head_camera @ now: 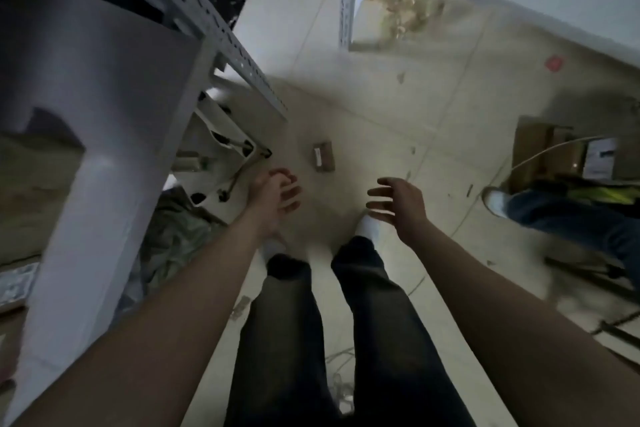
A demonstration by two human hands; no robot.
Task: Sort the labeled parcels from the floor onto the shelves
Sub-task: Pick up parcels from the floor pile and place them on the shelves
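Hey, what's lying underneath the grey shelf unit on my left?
Under the shelf unit lie a white frame-like object and a crumpled greenish sheet, both on the floor tiles. The shelf board covers whatever sits further back, and blur hides finer detail.

Bare forearms [194, 288], dark trousers [287, 340], white shoes [369, 227].
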